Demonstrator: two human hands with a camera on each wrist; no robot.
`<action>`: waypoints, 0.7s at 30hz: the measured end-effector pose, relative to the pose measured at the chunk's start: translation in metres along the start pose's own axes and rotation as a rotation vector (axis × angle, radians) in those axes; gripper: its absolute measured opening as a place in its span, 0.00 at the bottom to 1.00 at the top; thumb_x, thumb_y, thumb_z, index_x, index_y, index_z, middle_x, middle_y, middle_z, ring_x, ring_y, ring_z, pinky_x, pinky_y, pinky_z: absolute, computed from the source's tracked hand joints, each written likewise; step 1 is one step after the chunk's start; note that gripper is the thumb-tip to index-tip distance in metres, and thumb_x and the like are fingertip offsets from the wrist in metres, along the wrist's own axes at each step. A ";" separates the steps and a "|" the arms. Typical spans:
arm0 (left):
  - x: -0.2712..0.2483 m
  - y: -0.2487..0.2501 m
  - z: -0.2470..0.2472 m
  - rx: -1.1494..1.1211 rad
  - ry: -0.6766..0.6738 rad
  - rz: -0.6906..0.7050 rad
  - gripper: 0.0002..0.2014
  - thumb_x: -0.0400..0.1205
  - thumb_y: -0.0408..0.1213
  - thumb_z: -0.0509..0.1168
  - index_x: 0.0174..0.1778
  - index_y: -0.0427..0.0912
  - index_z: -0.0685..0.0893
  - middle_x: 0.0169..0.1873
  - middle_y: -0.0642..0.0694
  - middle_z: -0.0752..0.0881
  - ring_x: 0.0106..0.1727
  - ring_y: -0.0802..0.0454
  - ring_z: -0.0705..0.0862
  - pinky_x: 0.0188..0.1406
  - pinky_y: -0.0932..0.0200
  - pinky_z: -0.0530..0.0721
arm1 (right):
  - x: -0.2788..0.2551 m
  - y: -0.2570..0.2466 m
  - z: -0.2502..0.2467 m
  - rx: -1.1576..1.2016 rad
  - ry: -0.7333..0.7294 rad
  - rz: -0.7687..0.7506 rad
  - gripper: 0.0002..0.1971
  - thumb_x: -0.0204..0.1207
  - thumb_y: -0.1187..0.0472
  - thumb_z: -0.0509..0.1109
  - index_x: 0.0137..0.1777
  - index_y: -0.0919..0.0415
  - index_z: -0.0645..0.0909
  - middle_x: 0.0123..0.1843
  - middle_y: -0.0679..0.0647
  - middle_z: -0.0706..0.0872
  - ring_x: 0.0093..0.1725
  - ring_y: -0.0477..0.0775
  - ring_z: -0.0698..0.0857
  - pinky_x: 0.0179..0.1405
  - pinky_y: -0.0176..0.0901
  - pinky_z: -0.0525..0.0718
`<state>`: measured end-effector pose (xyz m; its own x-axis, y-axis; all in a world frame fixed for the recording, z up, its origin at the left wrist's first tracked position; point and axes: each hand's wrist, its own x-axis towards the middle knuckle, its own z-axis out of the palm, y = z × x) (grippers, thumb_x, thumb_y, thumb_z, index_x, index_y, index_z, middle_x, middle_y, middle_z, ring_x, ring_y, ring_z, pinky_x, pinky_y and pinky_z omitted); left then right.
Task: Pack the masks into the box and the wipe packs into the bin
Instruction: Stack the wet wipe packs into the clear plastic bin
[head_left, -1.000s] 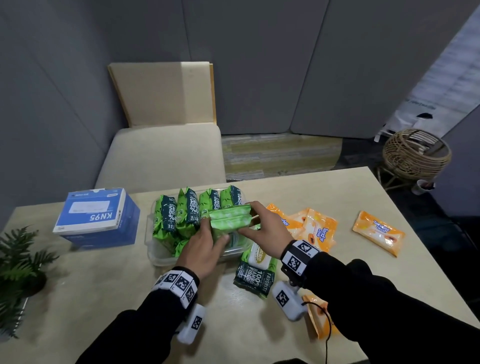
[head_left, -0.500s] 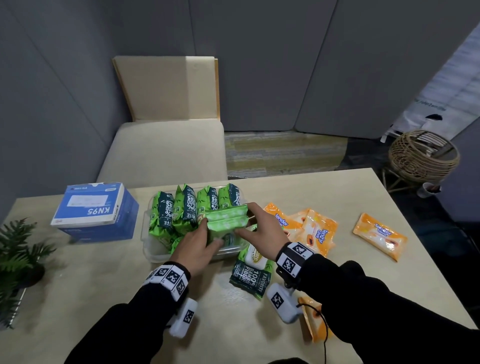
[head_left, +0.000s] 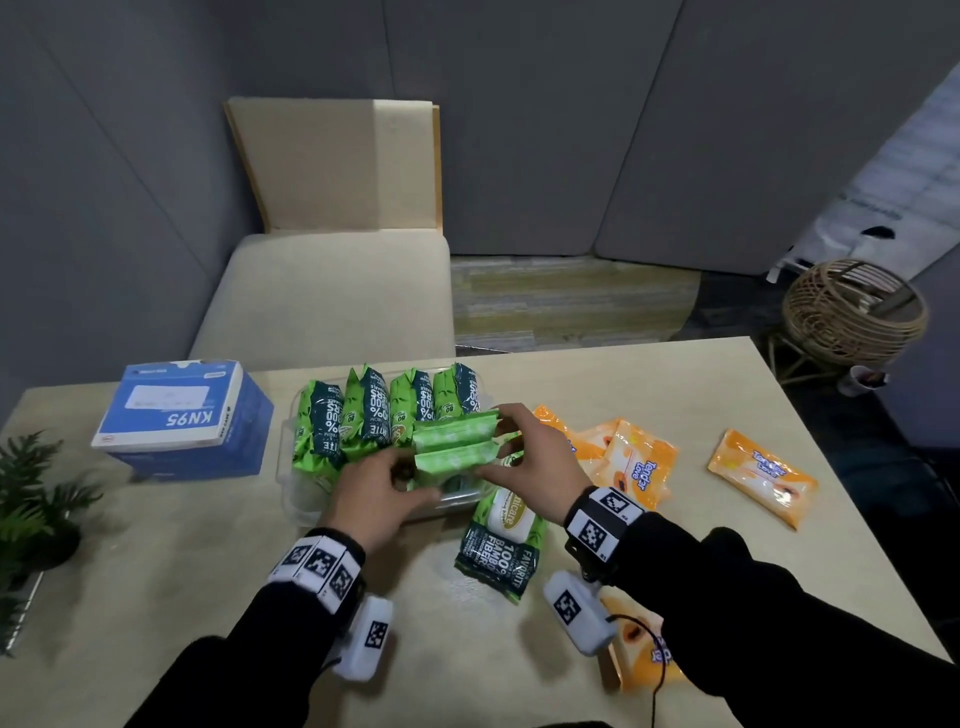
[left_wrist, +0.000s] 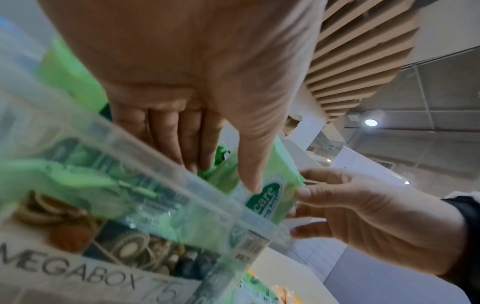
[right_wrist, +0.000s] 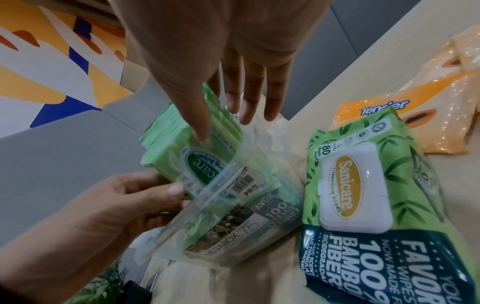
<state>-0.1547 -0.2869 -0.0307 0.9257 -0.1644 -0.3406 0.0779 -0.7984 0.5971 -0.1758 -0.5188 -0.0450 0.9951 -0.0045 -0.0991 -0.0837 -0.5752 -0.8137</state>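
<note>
A clear plastic bin (head_left: 293, 499) on the table holds several dark-and-light green wipe packs (head_left: 363, 415) standing on edge. At its front right corner two small light green wipe packs (head_left: 457, 447) stand stacked, partly inside the bin. My left hand (head_left: 410, 470) pinches their left end and my right hand (head_left: 511, 444) pinches their right end. In the left wrist view my left hand (left_wrist: 223, 176) has its thumb on the pack (left_wrist: 267, 191). In the right wrist view my right hand (right_wrist: 226, 125) has its thumb in front and its fingers behind the packs (right_wrist: 182, 148). A blue KN95 box (head_left: 182, 415) sits closed to the left.
A large Sanicare pack (head_left: 498, 545) lies flat just right of the bin. Several orange Tender Love packs (head_left: 634, 462) lie further right, one (head_left: 761, 475) apart and one (head_left: 644, 654) under my right forearm. A potted plant (head_left: 31, 499) stands at the left edge.
Both hands keep hold of the light green packs at the bin's front right corner. The packs have barely moved; the head view has shifted slightly.
</note>
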 end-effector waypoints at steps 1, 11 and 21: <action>-0.006 -0.002 -0.005 -0.027 0.053 0.003 0.31 0.73 0.52 0.82 0.72 0.52 0.83 0.56 0.54 0.89 0.54 0.56 0.87 0.59 0.57 0.86 | -0.002 0.002 -0.001 0.017 0.008 0.014 0.30 0.70 0.54 0.86 0.70 0.48 0.76 0.57 0.43 0.87 0.46 0.42 0.88 0.44 0.33 0.85; -0.005 0.010 -0.007 -0.114 0.132 -0.006 0.18 0.81 0.34 0.76 0.65 0.52 0.85 0.49 0.56 0.90 0.49 0.55 0.87 0.62 0.48 0.88 | 0.000 0.007 -0.001 0.130 -0.006 0.069 0.20 0.76 0.59 0.82 0.65 0.53 0.81 0.53 0.43 0.86 0.40 0.36 0.87 0.40 0.23 0.81; -0.024 0.150 0.008 -0.231 0.325 0.655 0.13 0.76 0.24 0.67 0.48 0.47 0.86 0.43 0.59 0.88 0.45 0.60 0.86 0.42 0.60 0.82 | -0.009 0.105 -0.072 0.294 0.170 0.538 0.08 0.74 0.65 0.80 0.49 0.53 0.87 0.40 0.51 0.91 0.37 0.51 0.91 0.37 0.51 0.87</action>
<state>-0.1681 -0.4070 0.0614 0.8689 -0.3552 0.3449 -0.4822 -0.4494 0.7520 -0.1898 -0.6380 -0.0884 0.8025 -0.3739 -0.4650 -0.5611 -0.2080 -0.8012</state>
